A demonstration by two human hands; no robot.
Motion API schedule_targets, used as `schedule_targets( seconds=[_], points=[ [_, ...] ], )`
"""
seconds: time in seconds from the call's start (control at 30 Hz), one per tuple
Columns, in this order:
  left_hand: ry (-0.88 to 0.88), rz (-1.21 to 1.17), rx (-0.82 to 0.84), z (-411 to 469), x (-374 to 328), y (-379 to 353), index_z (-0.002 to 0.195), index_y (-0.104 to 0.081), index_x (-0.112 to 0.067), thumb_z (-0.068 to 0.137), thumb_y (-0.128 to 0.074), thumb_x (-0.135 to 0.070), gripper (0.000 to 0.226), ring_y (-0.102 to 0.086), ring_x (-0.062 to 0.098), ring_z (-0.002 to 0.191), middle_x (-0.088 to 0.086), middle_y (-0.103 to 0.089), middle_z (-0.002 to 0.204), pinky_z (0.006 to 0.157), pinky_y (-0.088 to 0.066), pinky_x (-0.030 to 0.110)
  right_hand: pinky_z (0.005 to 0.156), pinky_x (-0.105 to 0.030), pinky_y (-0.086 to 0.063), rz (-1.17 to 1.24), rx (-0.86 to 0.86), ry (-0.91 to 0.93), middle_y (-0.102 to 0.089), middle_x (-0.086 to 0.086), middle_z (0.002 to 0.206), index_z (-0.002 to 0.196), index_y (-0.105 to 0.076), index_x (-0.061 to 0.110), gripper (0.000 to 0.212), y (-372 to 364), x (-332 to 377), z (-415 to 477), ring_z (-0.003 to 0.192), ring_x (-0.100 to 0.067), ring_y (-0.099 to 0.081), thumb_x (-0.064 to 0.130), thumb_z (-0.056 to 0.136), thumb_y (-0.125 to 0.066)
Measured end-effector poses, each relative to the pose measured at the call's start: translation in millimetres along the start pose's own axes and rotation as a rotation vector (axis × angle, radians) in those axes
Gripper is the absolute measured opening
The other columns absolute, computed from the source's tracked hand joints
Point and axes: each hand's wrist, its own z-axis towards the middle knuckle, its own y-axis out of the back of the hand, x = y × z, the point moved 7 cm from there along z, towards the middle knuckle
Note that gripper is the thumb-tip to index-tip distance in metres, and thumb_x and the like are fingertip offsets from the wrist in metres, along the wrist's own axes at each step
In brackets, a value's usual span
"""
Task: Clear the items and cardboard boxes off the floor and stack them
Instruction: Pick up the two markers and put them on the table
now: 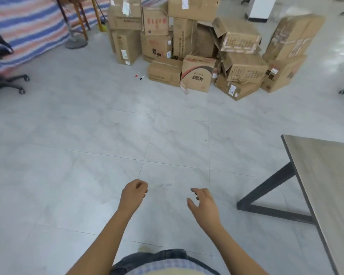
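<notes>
Both your hands were empty; the left hand (135,192) was loosely curled, the right hand (204,203) half open with fingers spread; the cardboard boxes (199,50) were already piled far ahead, and two marker pens (140,76) lay on the floor (107,135) just beside them; I judge you were between carries; the next move called for walking over and picking up the pens.

One camera only, worn on my head, looking forward and down across the floor (107,135). My hands (134,193) sit close below it at the bottom edge; the boxes (197,52) lie well off at the top, facing me. A table (326,175) corner cuts in near on the right. The wide lens bends the edges.
</notes>
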Motion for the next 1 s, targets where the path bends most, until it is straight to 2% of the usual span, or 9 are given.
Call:
schedule_targets(
  seconds=[0.2, 0.43, 0.53, 0.6, 0.73, 0.9, 1.0],
  points=[
    [0.054, -0.112, -0.146, 47, 31, 102, 0.075, -0.057, -0.015, 0.092, -0.049, -0.014, 0.019, -0.057, 0.02, 0.074, 0.002, -0.061, 0.079, 0.063, -0.038, 0.024, 0.083, -0.011, -0.036, -0.053, 0.114, 0.048, -0.046, 0.001, 0.129, 0.132, -0.048, 0.016, 0.04, -68, 75, 40, 0.113, -0.012, -0.051, 0.026, 0.094, -0.052],
    [0.267, -0.177, -0.086, 77, 84, 122, 0.079, -0.059, -0.011, 0.093, -0.049, -0.014, 0.017, -0.057, 0.021, 0.076, 0.004, -0.062, 0.08, 0.063, -0.039, 0.025, 0.089, -0.015, -0.037, -0.164, 0.29, 0.104, -0.046, 0.002, 0.131, 0.132, -0.048, 0.018, 0.04, -125, 127, 89, 0.118, -0.012, -0.048, 0.028, 0.094, -0.051],
    [0.313, -0.184, -0.149, 108, 86, 146, 0.092, -0.06, -0.007, 0.094, -0.048, -0.015, 0.015, -0.057, 0.021, 0.078, 0.007, -0.062, 0.086, 0.063, -0.04, 0.024, 0.08, -0.01, -0.034, -0.162, 0.329, 0.122, -0.046, 0.002, 0.13, 0.131, -0.049, 0.018, 0.038, -144, 148, 129, 0.111, -0.01, -0.05, 0.027, 0.094, -0.051],
    [0.322, -0.18, -0.207, 135, 82, 165, 0.094, -0.06, -0.007, 0.094, -0.047, -0.015, 0.015, -0.057, 0.021, 0.078, 0.008, -0.063, 0.089, 0.063, -0.04, 0.023, 0.079, -0.01, -0.034, -0.162, 0.346, 0.14, -0.045, 0.002, 0.129, 0.131, -0.049, 0.018, 0.038, -156, 167, 163, 0.113, -0.01, -0.049, 0.027, 0.094, -0.051],
    [0.344, -0.128, -0.255, 208, 66, 198, 0.093, -0.06, -0.008, 0.093, -0.047, -0.015, 0.015, -0.058, 0.019, 0.078, 0.006, -0.063, 0.089, 0.059, -0.038, 0.022, 0.088, -0.017, -0.037, -0.108, 0.341, 0.195, -0.046, -0.003, 0.129, 0.129, -0.051, 0.014, 0.037, -175, 224, 265, 0.118, -0.015, -0.046, 0.026, 0.093, -0.053],
    [0.355, -0.183, -0.349, 299, 18, 241, 0.091, -0.06, -0.008, 0.093, -0.047, -0.014, 0.015, -0.057, 0.021, 0.077, 0.008, -0.063, 0.089, 0.061, -0.039, 0.023, 0.089, -0.015, -0.03, -0.074, 0.276, 0.261, -0.047, -0.003, 0.129, 0.129, -0.052, 0.014, 0.037, -166, 299, 381, 0.122, -0.015, -0.042, 0.027, 0.094, -0.052],
    [0.313, -0.192, -0.334, 348, -16, 256, 0.091, -0.061, -0.009, 0.093, -0.047, -0.013, 0.014, -0.057, 0.02, 0.077, 0.006, -0.063, 0.085, 0.062, -0.04, 0.021, 0.089, -0.016, -0.029, -0.083, 0.283, 0.216, -0.048, -0.003, 0.13, 0.128, -0.052, 0.014, 0.036, -175, 319, 436, 0.124, -0.015, -0.039, 0.028, 0.095, -0.051]
  ],
)
